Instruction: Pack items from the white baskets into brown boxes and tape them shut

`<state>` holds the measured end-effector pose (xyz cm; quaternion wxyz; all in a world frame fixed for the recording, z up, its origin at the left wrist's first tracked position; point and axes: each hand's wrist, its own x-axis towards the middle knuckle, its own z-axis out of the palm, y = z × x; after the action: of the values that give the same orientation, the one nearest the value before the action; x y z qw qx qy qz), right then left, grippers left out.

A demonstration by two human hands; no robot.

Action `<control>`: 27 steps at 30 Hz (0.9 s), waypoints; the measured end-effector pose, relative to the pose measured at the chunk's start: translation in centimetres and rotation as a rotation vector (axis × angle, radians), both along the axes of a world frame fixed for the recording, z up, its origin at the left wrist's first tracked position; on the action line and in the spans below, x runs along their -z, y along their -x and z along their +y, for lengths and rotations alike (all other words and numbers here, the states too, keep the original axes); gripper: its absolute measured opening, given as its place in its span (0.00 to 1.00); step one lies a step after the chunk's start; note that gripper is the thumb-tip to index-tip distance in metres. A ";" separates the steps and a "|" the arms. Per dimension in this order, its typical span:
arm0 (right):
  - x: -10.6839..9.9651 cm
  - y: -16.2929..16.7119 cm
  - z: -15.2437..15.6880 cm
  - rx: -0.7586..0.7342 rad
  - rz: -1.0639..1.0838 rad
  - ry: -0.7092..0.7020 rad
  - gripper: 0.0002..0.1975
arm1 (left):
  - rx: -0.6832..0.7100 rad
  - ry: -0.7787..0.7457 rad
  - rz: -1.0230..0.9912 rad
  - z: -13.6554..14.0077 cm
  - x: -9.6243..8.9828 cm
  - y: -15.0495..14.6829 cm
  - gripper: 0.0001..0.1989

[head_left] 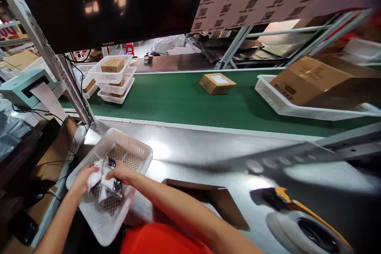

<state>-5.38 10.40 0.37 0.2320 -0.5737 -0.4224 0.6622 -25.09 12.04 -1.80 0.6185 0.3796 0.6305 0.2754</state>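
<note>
A white perforated basket (131, 147) lies on the steel table at the lower left. Inside it are small items in clear plastic bags (107, 184). My left hand (85, 176) grips the bagged items from the left. My right hand (120, 171) rests on the same bags from the right, fingers curled over them. Both forearms reach in from the bottom edge.
A flat brown cardboard piece (208, 202) lies on the steel table beside my right arm. A tape dispenser (300, 222) sits at the lower right. On the green conveyor (184, 103) are stacked white baskets (114, 81), a small box (217, 83) and a basket with a large box (309, 79). A label printer (24, 87) stands left.
</note>
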 end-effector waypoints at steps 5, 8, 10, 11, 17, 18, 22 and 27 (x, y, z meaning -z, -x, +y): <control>-6.9 -6.3 -1.8 0.094 0.079 -0.325 0.31 | -0.088 -0.292 -0.108 -1.7 -10.0 -5.4 0.29; -9.8 -13.4 -6.0 0.126 0.004 -0.578 0.34 | -0.058 -0.429 -0.135 -5.3 -12.9 -12.1 0.27; -9.7 -18.6 -9.8 0.131 -0.070 -0.740 0.33 | -0.019 -0.553 -0.102 -8.4 -12.4 -17.1 0.22; -8.9 -21.1 -11.9 0.139 -0.123 -0.820 0.33 | 0.017 -0.649 -0.073 -10.0 -11.3 -19.5 0.18; 1.1 -30.4 -21.3 -0.102 -0.686 -1.026 0.29 | 0.587 -1.190 0.193 -15.9 -1.4 -27.3 0.25; 2.1 -30.8 -22.1 -0.216 -0.764 -0.936 0.32 | 0.716 -1.202 0.281 -16.3 -0.4 -27.3 0.31; 2.0 -30.4 -22.8 -0.428 -0.897 -0.660 0.30 | 1.078 -1.140 0.480 -17.2 -0.4 -25.8 0.28; -0.3 -29.7 -20.4 -0.549 -0.920 -0.488 0.21 | 1.237 -0.781 0.705 -15.3 -0.8 -28.3 0.19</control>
<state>24.36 -10.04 0.72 -0.0299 -0.6016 -0.7531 0.2647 3.25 -3.26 -1.03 0.2466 0.9123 0.3227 -0.0521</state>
